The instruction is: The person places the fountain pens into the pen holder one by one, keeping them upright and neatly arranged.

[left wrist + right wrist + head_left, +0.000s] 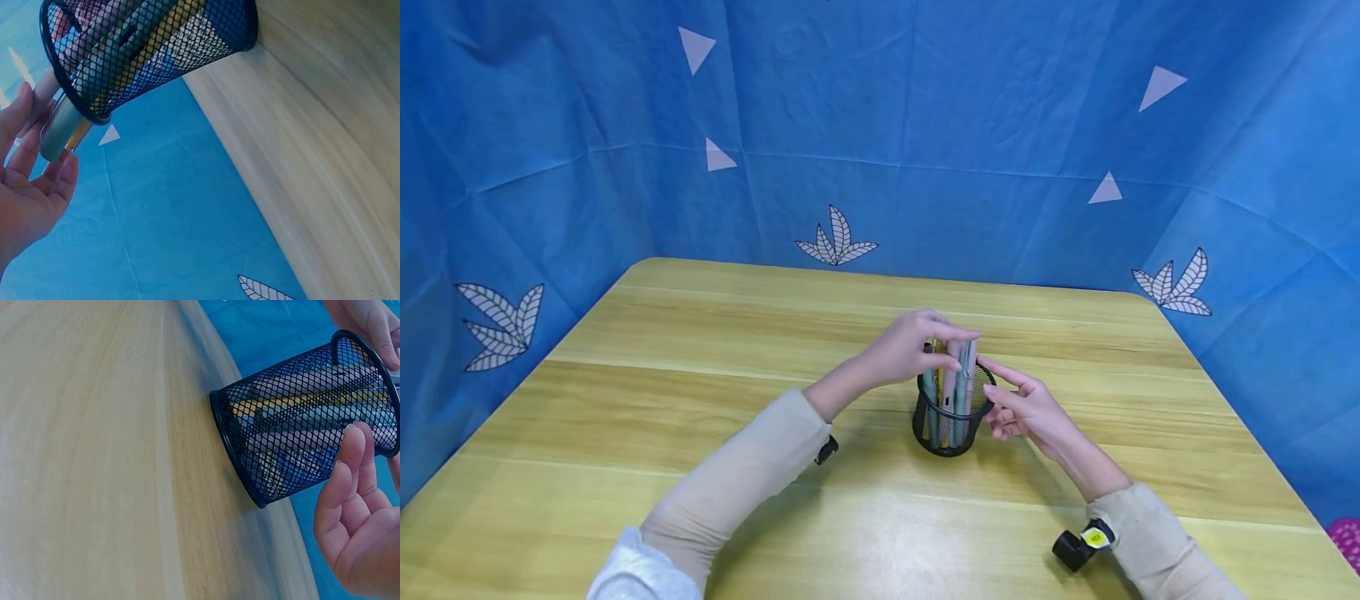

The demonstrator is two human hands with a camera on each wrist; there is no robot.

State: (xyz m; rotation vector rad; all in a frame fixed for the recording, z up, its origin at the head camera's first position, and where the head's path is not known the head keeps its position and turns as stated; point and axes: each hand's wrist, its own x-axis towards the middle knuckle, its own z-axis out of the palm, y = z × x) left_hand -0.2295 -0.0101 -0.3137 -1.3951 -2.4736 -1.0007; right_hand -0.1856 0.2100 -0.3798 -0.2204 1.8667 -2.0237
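Note:
A black mesh pen holder [946, 429] stands upright on the table with several pens [957, 383] in it, pink, blue-green and yellow. My left hand [917, 346] reaches over the rim from the left and pinches the pen tops between thumb and fingers. In the left wrist view that hand [31, 181] has its thumb against a pinkish pen [45, 94], beside a green one [59, 134]. On the opposite side, my right hand [1026, 408] holds the holder's rim with thumb and index finger. Its other fingers [350, 450] are curled beside the mesh wall.
The wooden table [715, 333] has rounded far corners. A blue cloth [880, 100] with white triangles and leaf prints hangs behind and along both sides. A black wrist camera [1075, 548] on the right sleeve sits low over the tabletop.

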